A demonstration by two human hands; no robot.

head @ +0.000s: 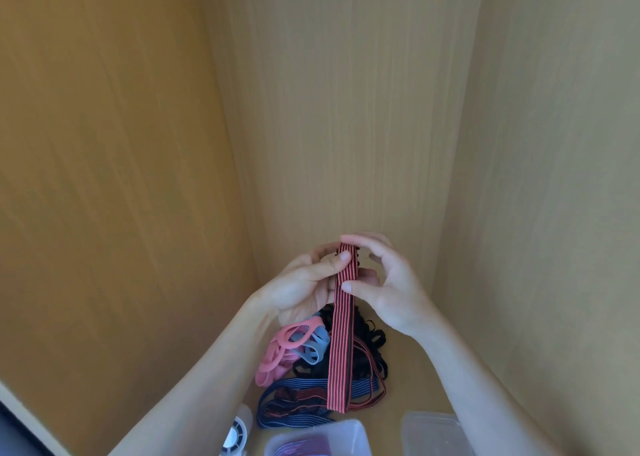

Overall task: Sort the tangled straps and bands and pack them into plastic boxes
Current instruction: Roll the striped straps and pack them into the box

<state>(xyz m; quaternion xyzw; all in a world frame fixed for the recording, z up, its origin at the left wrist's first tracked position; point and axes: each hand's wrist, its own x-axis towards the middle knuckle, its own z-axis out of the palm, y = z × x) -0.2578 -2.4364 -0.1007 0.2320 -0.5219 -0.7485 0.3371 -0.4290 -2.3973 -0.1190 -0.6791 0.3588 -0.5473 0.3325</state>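
- left hand (304,289): thumb pressed on the front of the red-and-black striped band (341,344) near its top, fingers curled behind it, a pinch grip
- right hand (388,292): thumb on the band just below the left thumb, index finger hooked over the top fold, other fingers loosely bent and holding nothing
- band hangs doubled and straight down from both hands; its lower end reaches in front of the pile (367,351), cannot tell if it touches
- pile on the wooden base (433,379): black frilly bands, pink rings (273,355), 1 light-blue ring (311,346), blue striped band (294,386), thin red cord (375,386), all overlapping
- 2 clear plastic boxes at the bottom edge: left box (353,431) already has purple striped bands in it, right box (433,431) contents unclear
- white round thing (237,435) beside the left box, cut off
- risk: lower end may snag the thin red cord and drag it up when lifted
- risk: elastic could slip from the thumb pinch and drop back into the pile
- risk: similar stripes, easy to put it in the wrong box
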